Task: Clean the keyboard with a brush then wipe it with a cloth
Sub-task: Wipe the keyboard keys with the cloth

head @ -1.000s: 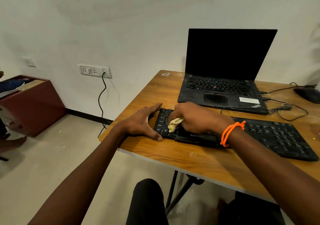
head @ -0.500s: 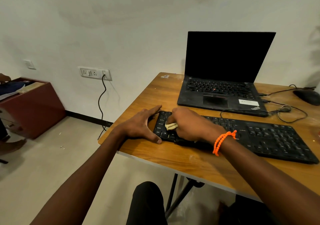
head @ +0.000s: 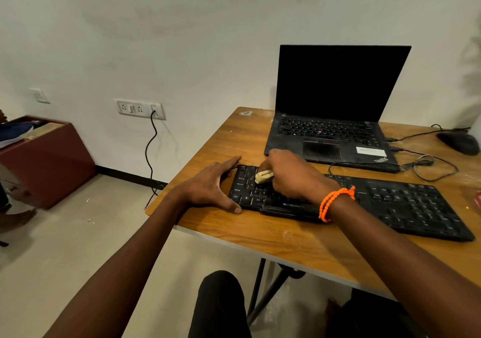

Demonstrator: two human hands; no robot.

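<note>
Fingers of our right hand (head: 289, 175) clench a crumpled cream cloth (head: 263, 176) onto the black plastic keyboard (head: 406, 205); our left hand (head: 210, 188), fingers spread and released, braces its left end near the wooden counter's (head: 260, 233) left edge.

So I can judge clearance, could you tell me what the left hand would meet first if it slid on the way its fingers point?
Probably nothing close: the left hand points past the keyboard corner over bare table; the laptop sits to the right.

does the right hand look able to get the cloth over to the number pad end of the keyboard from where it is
Probably yes. The right hand holds the cloth at the left end of the keyboard, and the keys toward the right end lie bare, with nothing on them. The left hand braces the left edge.
</note>
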